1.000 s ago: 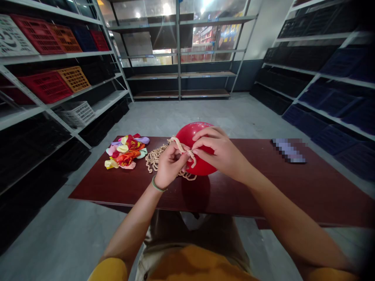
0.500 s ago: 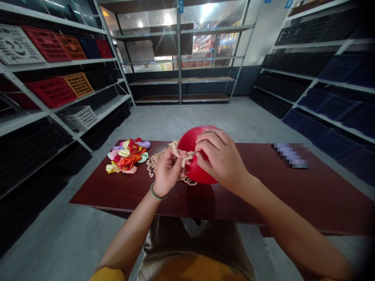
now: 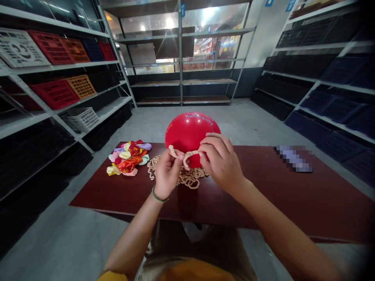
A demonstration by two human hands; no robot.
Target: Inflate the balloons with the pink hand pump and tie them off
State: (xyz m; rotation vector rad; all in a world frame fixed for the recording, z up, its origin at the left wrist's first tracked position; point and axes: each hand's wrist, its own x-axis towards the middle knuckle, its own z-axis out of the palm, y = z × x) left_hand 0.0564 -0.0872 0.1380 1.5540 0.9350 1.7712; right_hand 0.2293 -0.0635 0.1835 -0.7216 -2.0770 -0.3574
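Over the table (image 3: 278, 203), just beyond the left hand (image 3: 167, 171) and the right hand (image 3: 223, 163), sits a red balloon (image 3: 190, 130). The left hand pinches a beige cord (image 3: 191, 153); the right, fingers curled, pinches it farther along.

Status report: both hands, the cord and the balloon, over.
Left hand and right hand pinching tan cord. Inflated red balloon just behind. Cord pile on table; deflated balloons further left.
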